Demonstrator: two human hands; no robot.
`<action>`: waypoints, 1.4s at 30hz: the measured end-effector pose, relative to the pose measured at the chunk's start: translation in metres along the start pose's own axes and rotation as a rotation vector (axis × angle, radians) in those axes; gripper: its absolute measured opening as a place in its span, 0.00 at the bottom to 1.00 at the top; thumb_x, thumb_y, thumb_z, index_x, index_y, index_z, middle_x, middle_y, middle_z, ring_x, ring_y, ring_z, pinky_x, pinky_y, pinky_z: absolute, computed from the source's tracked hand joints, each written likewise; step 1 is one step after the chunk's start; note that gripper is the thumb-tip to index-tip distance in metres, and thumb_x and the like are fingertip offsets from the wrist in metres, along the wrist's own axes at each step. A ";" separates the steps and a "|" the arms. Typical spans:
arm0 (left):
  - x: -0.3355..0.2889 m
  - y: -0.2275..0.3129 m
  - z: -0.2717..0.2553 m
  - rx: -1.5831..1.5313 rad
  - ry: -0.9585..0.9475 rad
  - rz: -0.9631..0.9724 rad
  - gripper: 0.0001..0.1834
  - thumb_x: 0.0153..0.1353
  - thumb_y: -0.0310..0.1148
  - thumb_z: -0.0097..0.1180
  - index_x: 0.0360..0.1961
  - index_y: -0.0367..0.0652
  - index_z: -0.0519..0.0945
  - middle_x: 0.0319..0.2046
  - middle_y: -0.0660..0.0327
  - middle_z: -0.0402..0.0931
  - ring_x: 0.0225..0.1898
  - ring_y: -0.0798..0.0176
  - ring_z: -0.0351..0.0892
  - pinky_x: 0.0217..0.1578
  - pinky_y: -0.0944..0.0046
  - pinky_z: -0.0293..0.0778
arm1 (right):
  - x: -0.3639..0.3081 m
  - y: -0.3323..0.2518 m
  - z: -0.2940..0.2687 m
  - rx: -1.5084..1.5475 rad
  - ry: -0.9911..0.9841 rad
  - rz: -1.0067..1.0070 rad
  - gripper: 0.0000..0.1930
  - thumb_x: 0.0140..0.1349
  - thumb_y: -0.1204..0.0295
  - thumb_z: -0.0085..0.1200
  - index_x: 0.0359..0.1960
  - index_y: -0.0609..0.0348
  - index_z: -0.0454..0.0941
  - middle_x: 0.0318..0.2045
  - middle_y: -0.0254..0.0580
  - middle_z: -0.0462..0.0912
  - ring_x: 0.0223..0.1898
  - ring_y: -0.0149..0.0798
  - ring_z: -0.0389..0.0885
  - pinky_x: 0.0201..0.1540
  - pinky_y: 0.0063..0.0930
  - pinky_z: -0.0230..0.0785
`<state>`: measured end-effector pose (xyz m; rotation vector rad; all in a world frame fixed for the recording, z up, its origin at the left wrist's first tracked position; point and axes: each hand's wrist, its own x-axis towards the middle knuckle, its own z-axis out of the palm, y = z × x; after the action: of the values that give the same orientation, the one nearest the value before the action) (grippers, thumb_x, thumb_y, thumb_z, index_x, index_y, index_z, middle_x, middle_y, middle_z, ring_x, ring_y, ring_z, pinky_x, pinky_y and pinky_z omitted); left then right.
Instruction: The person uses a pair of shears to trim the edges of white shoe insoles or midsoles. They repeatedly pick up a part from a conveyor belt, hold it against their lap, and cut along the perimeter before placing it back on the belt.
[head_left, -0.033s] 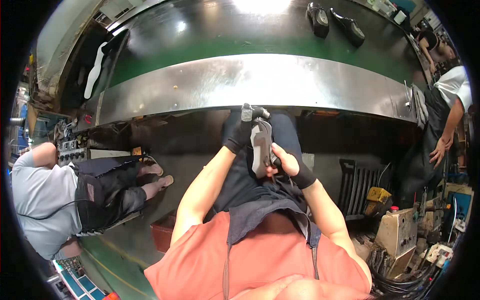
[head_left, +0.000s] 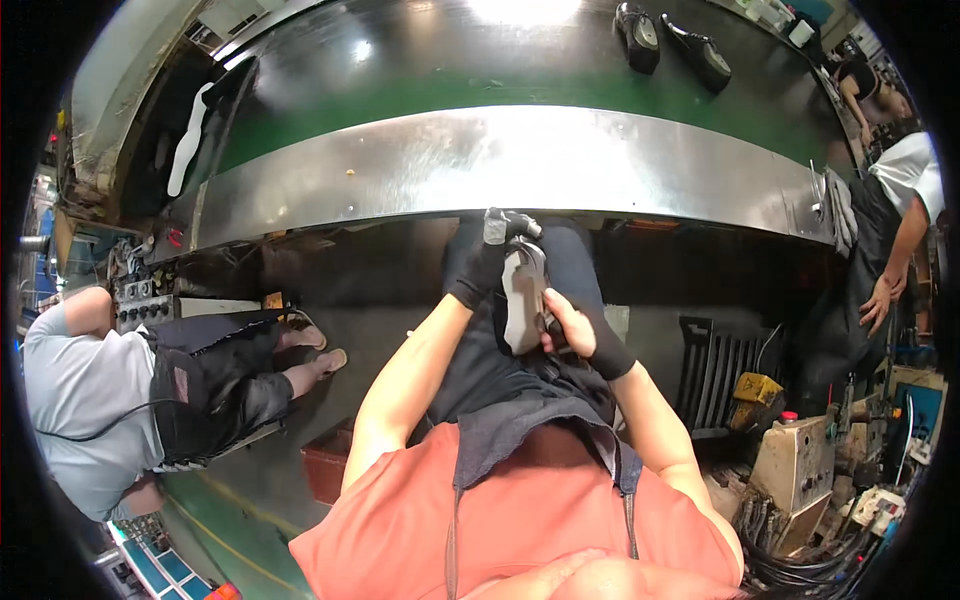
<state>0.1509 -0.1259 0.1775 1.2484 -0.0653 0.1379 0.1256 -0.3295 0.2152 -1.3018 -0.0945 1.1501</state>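
Observation:
A shoe (head_left: pixel 524 300) with a grey sole facing up lies over my lap, just below the table's near edge. Its upper is dark and mostly hidden by my hands. Around its far end and left side closes my left hand (head_left: pixel 490 258), in a black fingerless glove with pale tape on the fingers. My right hand (head_left: pixel 572 326), with a black wrist band, grips the near right side, thumb along the sole edge. Its fingers curl under the near end, partly hidden.
The metal-edged table (head_left: pixel 400 165) has two black shoes (head_left: pixel 640 42) at its far right. Co-workers are at the left (head_left: pixel 90 400) and right (head_left: pixel 905 200). A black slatted rack (head_left: pixel 705 370) and a control box with a red button (head_left: pixel 790 465) stand right. A red-brown bin (head_left: pixel 325 465) is left.
My right hand's fingers have shifted slightly at the near end of the shoe, and the sole has turned a little. My left hand keeps its hold.

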 end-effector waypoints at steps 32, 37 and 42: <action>-0.028 -0.003 -0.003 0.009 0.138 -0.026 0.27 0.67 0.51 0.38 0.37 0.37 0.80 0.36 0.57 0.81 0.47 0.60 0.74 0.55 0.59 0.64 | 0.019 0.069 0.042 -0.557 0.533 -0.595 0.16 0.69 0.65 0.42 0.26 0.62 0.71 0.17 0.43 0.71 0.20 0.40 0.67 0.26 0.36 0.60; -0.089 0.050 0.033 0.093 0.110 0.032 0.41 0.65 0.61 0.24 0.50 0.34 0.75 0.53 0.51 0.73 0.60 0.53 0.66 0.64 0.53 0.54 | -0.057 0.100 0.012 -0.921 0.207 -0.425 0.11 0.58 0.65 0.53 0.30 0.62 0.72 0.36 0.51 0.77 0.36 0.54 0.77 0.36 0.41 0.70; -0.148 0.047 0.051 0.172 0.225 -0.186 0.47 0.63 0.68 0.21 0.62 0.33 0.61 0.62 0.50 0.62 0.68 0.53 0.51 0.67 0.54 0.44 | -0.088 0.113 -0.017 -0.960 -0.110 -0.700 0.17 0.53 0.60 0.56 0.26 0.61 0.67 0.41 0.50 0.76 0.41 0.54 0.77 0.42 0.43 0.72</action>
<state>-0.0005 -0.1695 0.2190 1.3958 0.2613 0.1232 0.0254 -0.4216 0.1675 -1.8000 -1.2040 0.5370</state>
